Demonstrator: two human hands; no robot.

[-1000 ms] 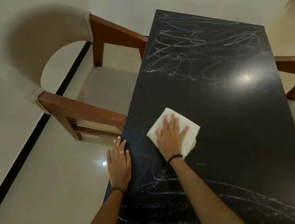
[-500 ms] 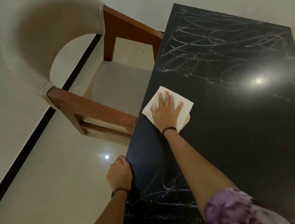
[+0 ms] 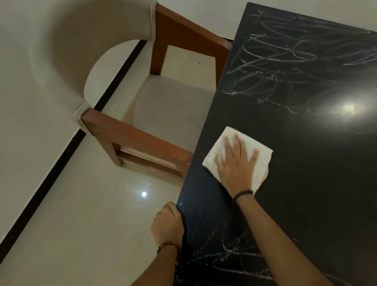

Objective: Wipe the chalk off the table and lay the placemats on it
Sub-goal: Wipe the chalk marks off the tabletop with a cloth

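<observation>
The black table carries white chalk scribbles at its far end and more chalk marks close to me. My right hand lies flat, fingers spread, pressing a folded white cloth onto the dark middle strip near the table's left edge. My left hand holds the table's left edge nearer to me, its fingers curled around the rim and hidden. No placemats are in view.
A wooden armchair with a beige seat and curved back stands tucked against the table's left side. A pale tiled floor with a black stripe runs on the left. A lamp glare shines on the tabletop.
My right hand pushed the cloth away along the left edge, then drew it back slightly. My left hand went from lying flat on the table to holding its edge.
</observation>
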